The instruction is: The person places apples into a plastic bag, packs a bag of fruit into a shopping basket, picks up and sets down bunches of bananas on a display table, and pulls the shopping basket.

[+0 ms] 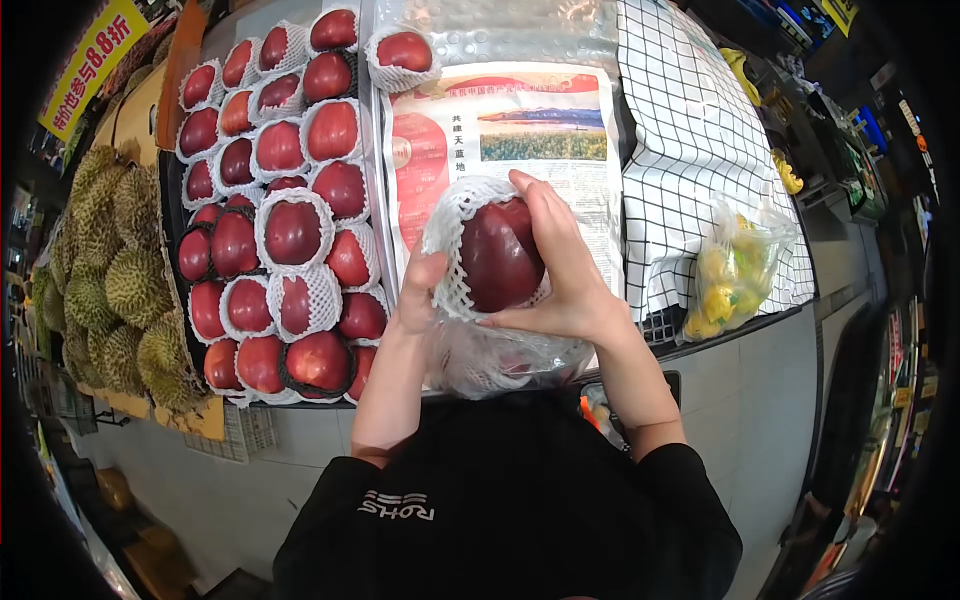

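Note:
Between my two hands is a large dark red apple (500, 255), partly wrapped in a white foam net (447, 243). My right hand (560, 260) curves around the apple's right side, thumb below and fingers above. On the other side, my left hand (418, 290) presses its fingers against the foam net. Directly below the apple, close to my body, lies a clear plastic bag (500, 360) with net-wrapped fruit inside. A printed newspaper sheet (545, 190) is spread under my hands.
Rows of red apples in foam nets (293, 233) fill the display at left, with durians (140, 285) beyond. One netted apple (404, 52) sits above the newspaper. At right are a checked cloth (690, 130) and a clear bag of yellow fruit (735, 275).

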`<state>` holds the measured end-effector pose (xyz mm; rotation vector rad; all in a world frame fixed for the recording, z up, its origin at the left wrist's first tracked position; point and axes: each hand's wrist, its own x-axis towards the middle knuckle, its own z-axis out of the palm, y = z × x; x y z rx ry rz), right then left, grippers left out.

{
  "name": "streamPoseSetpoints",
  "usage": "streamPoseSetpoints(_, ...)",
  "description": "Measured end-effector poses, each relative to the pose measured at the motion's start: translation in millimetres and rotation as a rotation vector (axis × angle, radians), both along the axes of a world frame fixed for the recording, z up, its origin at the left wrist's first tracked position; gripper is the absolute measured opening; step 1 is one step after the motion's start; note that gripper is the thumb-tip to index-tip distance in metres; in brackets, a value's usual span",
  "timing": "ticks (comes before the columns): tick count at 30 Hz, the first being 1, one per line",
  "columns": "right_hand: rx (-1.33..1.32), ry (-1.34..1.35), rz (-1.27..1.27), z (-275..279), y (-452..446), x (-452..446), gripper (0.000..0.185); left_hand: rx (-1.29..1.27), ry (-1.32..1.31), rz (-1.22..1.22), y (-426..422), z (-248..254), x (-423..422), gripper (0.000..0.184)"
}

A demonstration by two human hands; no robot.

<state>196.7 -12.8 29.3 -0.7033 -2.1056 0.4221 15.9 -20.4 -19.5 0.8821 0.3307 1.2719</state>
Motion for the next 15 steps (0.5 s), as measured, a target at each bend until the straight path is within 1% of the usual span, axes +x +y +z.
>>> streamPoseSetpoints(2, 0.062, -0.108, -0.025, -2.3, 0.2, 1.0, 0.124, 0.031, 0.057, -0.004, 0.0, 0.8, -0.9, 0.087)
streamPoseSetpoints(4, 0.03, -0.077, -0.037, 1.3, -1.5, 3.1, 0.122, 0.05, 0.143, 0.089, 0.9, 0.0, 0.2, 0.091)
streamPoseSetpoints(5, 0.007, -0.048, -0.042, 3.3, -2.2, 4.9, 0.119, 0.118, 0.174, 0.105, 1.5, 1.3, 1.2, 0.09)
streamPoseSetpoints(6, 0.003, -0.045, -0.055, 4.1, -2.3, 7.2, 0.119, 0.116, 0.177, 0.091, 0.3, 3.4, 2.8, 0.09)
streamPoseSetpoints(8, -0.115, 0.157, -0.129, 5.5, -2.1, 12.8, 0.11, 0.164, 0.264, 0.155, -1.6, 10.2, 6.9, 0.088)
streamPoseSetpoints(9, -0.225, 0.281, -0.185, 1.0, -2.2, 16.6, 0.107, 0.185, 0.161, 0.065, -2.2, 14.6, 4.3, 0.071)
streamPoseSetpoints(10, -0.436, 0.58, -0.101, -2.0, -0.1, 18.9, 0.099, 0.184, 0.158, 0.058, -0.6, 17.0, 0.3, 0.071)
streamPoseSetpoints(12, -0.651, 0.837, -0.02, 3.1, 6.3, 34.8, 0.087, 0.325, 0.62, 0.137, 6.2, 21.3, -6.0, 0.056)
streamPoseSetpoints(13, -0.703, 0.903, 0.018, 1.4, 5.2, 42.5, 0.083, 0.281, 0.626, 0.203, 8.9, 23.4, -4.0, 0.048)
streamPoseSetpoints(14, -0.755, 0.966, 0.06, -1.1, 5.2, 50.1, 0.08, 0.282, 0.624, 0.202, 14.3, 28.6, -4.5, 0.048)
streamPoseSetpoints(15, -0.768, 0.928, 0.088, -1.1, 1.1, 54.3, 0.08, 0.364, 0.796, 0.195, 21.6, 35.4, -6.7, 0.05)
